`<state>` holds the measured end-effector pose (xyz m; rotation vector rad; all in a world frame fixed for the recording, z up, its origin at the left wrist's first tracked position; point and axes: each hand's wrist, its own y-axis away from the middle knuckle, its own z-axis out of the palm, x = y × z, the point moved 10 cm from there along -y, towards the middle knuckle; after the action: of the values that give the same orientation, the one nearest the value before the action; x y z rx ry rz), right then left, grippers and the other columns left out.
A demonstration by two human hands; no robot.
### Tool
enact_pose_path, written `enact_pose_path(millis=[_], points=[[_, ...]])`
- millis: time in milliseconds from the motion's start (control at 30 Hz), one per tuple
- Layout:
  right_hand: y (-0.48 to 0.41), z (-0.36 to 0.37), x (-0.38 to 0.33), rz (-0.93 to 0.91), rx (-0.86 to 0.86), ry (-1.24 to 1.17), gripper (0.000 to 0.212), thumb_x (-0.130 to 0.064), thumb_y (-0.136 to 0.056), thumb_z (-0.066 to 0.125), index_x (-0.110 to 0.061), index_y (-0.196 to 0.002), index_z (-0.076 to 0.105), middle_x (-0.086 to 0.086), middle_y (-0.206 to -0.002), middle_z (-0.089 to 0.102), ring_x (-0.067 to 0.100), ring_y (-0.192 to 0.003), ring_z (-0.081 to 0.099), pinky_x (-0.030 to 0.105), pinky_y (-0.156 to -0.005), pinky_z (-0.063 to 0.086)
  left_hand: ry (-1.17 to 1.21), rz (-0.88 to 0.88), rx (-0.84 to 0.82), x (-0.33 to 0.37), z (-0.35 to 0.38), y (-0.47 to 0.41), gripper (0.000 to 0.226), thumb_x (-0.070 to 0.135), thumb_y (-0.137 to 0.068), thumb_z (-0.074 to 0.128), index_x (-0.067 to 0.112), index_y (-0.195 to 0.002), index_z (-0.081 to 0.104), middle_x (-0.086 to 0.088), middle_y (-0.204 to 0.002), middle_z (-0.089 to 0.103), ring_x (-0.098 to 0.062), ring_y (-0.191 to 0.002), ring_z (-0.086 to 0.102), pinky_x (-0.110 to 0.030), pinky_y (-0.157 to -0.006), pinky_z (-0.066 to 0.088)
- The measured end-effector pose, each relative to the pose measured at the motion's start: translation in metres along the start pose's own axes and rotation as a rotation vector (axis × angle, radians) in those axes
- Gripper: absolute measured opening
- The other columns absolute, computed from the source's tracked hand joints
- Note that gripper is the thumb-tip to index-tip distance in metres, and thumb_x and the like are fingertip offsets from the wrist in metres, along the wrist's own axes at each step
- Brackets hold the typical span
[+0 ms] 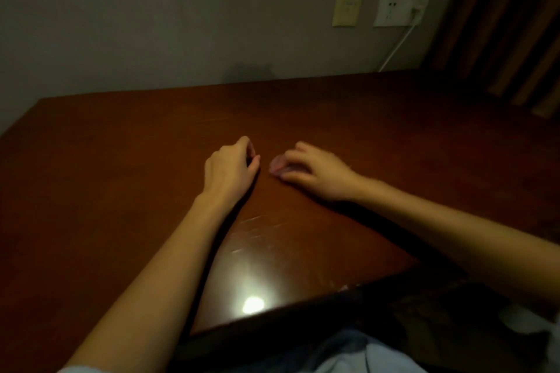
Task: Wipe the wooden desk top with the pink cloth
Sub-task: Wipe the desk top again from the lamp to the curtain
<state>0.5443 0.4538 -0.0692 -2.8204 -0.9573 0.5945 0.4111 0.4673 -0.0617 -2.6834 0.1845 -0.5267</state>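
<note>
Dimness and blur soften most of the scene, and the pink cloth (276, 165) is the hardest thing to make out. Only a small, pale, bunched edge of it shows, and the rest is covered by the right hand (315, 173). That hand lies knuckles-up on the wooden desk top (121, 179), its fingers bent down over the cloth and its thumb drawn in beneath, gripping it against the wood. The cloth's visible part sticks out past the fingertips towards the left hand (231, 167), which rests just beside it without touching it. The left hand's fingers are curled under towards the palm with their tips out of sight, so I cannot tell whether they hold anything. Both forearms run in from the bottom corners and are cut off by the frame, as is a pale blue garment (348, 354) below the desk's near edge. A bright glare (252, 304) whitens the wood near that edge. On the wall (151, 9) behind the desk hang a yellowish switch plate (347, 9) and a white socket plate (394, 10), any marks on them too blurred to read. A plug (417, 12) sits in the socket plate's right side, and its white cable (397, 47) drops behind the desk. A striped curtain (509, 27) fills the right corner.
</note>
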Motion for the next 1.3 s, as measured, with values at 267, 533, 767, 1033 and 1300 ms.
enact_pose_path(millis=[267, 533, 767, 1033, 1300], points=[[0.103, -0.023, 0.0, 0.006, -0.12, -0.084, 0.009, -0.039, -0.093, 0.049, -0.045, -0.097, 0.055, -0.015, -0.091, 0.042, -0.004, -0.083, 0.045, 0.015, -0.073, 0.034, 0.019, 0.065, -0.002, 0.02, 0.001, 0.02, 0.014, 0.034, -0.095, 0.053, 0.02, -0.1, 0.056, 0.005, -0.079, 0.059, -0.017, -0.073, 0.061, -0.028, -0.061, 0.044], [0.063, 0.001, -0.03, 0.238, 0.133, 0.072, 0.02, -0.045, -0.093, 0.048, -0.037, -0.107, 0.058, -0.004, -0.1, 0.049, 0.017, -0.097, 0.056, 0.037, -0.081, 0.047, 0.022, 0.033, -0.004, 0.022, -0.005, 0.037, 0.015, 0.034, -0.093, 0.054, 0.021, -0.099, 0.056, -0.001, -0.089, 0.066, -0.024, -0.083, 0.063, -0.032, -0.066, 0.045], [0.13, 0.012, -0.118, 0.029, 0.115, 0.011, 0.021, -0.045, -0.094, 0.047, -0.04, -0.112, 0.056, -0.008, -0.097, 0.046, 0.012, -0.09, 0.052, 0.03, -0.072, 0.041, -0.003, 0.015, 0.008, 0.019, -0.01, 0.043, 0.015, 0.035, -0.094, 0.053, 0.02, -0.099, 0.056, -0.001, -0.086, 0.064, -0.025, -0.082, 0.062, -0.033, -0.065, 0.043], [0.116, -0.033, 0.024, 0.482, 0.225, 0.141, 0.019, -0.041, -0.097, 0.044, -0.032, -0.11, 0.055, -0.003, -0.102, 0.048, 0.02, -0.096, 0.057, 0.03, -0.069, 0.037, 0.007, 0.041, 0.015, 0.025, -0.01, 0.047, 0.016, 0.033, -0.095, 0.054, 0.019, -0.102, 0.056, 0.002, -0.082, 0.062, -0.014, -0.068, 0.055, -0.027, -0.06, 0.042], [0.146, -0.005, -0.074, 0.16, 0.123, 0.029, 0.02, -0.045, -0.093, 0.048, -0.041, -0.112, 0.053, -0.009, -0.098, 0.045, 0.011, -0.091, 0.051, 0.029, -0.071, 0.038, -0.021, 0.012, 0.019, 0.024, -0.012, 0.044, 0.016, 0.034, -0.095, 0.053, 0.019, -0.101, 0.056, 0.001, -0.086, 0.062, -0.017, -0.073, 0.056, -0.03, -0.062, 0.039]])
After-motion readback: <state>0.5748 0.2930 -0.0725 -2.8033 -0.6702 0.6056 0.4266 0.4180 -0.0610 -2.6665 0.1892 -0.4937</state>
